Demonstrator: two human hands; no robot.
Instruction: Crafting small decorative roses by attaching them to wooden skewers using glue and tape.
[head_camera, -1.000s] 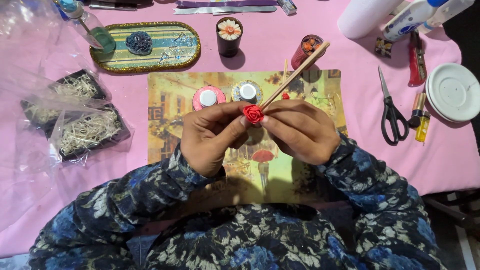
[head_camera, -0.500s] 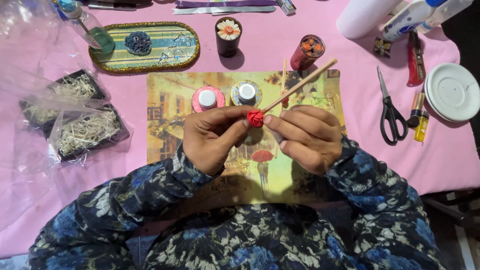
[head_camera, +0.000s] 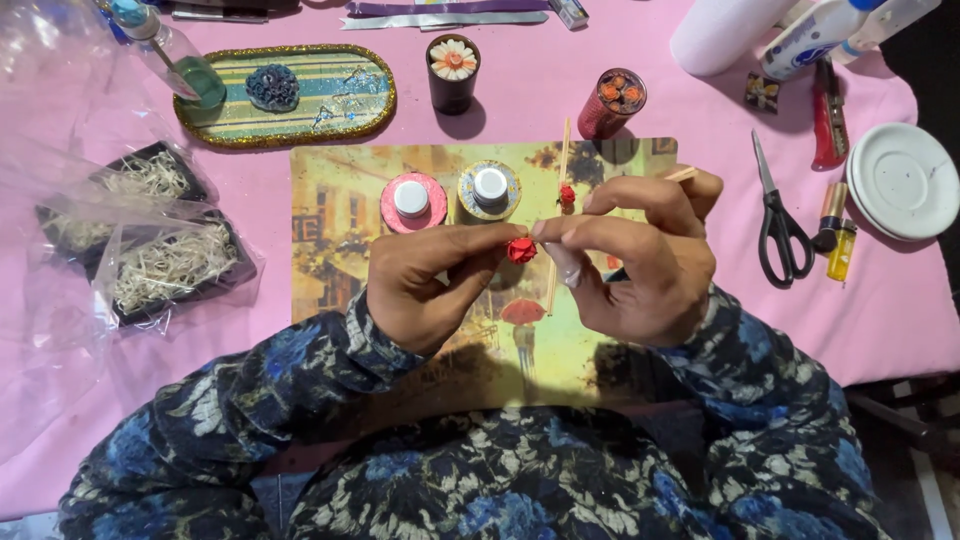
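While the fingertips of both hands meet above the picture-printed yellow mat (head_camera: 350, 190), a small red rolled flower (head_camera: 521, 249) sits pinched between them. The left hand (head_camera: 425, 285) closes thumb and forefinger on the flower's left side; the right hand (head_camera: 630, 255) presses thumb and forefinger together against its right side, its other fingers curled. A thin wooden stick (head_camera: 681, 174) pokes out past the right hand's knuckles, and how it is gripped is hidden.

Just beyond the flower on the mat stand a pink round lidded pot (head_camera: 412, 200) and a gold-rimmed round pot (head_camera: 490, 188), with a second thin skewer carrying a red bud (head_camera: 566, 194) beside them. Right of the mat lie black-handled scissors (head_camera: 778, 225); left of it, black trays of pale shredded straw (head_camera: 165, 260) in clear wrap.
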